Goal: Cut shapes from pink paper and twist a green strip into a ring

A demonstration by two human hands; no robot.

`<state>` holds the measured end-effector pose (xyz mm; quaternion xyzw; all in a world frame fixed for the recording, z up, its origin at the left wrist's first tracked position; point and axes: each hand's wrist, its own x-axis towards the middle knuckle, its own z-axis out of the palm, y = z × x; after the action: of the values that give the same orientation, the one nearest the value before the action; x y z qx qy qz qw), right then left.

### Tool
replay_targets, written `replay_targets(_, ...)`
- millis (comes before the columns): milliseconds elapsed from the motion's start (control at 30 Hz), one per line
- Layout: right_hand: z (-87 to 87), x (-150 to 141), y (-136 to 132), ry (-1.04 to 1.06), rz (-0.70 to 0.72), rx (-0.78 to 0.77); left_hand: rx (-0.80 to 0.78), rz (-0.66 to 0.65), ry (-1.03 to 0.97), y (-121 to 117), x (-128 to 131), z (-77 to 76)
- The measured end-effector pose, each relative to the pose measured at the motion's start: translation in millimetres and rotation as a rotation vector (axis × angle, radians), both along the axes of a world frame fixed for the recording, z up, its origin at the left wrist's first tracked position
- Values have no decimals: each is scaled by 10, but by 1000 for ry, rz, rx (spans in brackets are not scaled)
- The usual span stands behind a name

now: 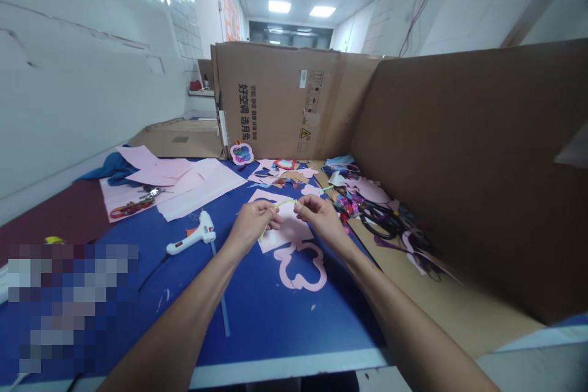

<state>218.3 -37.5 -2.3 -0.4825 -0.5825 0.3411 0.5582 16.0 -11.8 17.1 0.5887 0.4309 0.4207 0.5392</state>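
Between my two hands runs a thin yellow-green strip (286, 201), too small to make out its material. My left hand (256, 222) pinches one part of it, with a tail hanging below the fingers. The other end is pinched by my right hand (320, 215). Under both hands lies a pink sheet (294, 229) with a cut-out in it. Closer to me, a pink flower-shaped frame (302, 266) with an open middle rests flat on the blue table (271, 337). To the left of my left hand a white glue gun (195, 237) lies on its side.
Pink paper sheets (184, 187) and scissors (138, 205) lie at the back left. Scraps (367, 190) and a black cable coil (383, 220) line the right side. Cardboard walls (285, 104) stand behind and on the right. A blue strip (223, 312) lies under my left forearm.
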Motion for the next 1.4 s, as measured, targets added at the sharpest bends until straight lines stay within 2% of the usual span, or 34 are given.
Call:
replay_targets(567, 11, -69, -57, -104, 104, 26, 34, -100, 72, -54, 38, -39)
replay_targets(800, 6, -116, -90, -131, 121, 40, -252, -106, -117, -54, 45, -19)
replay_targets(933, -3, -141, -87, -110, 147, 11, -137, -57, -37, -47, 52, -49)
replay_targets(1033, -26, -141, -70, -98, 135, 0, -64, -67, 6, -57, 71, -78)
replay_targets(1400, -13, -92, -47, 0, 65, -43, -59, -64, -13, -69, 41, -10)
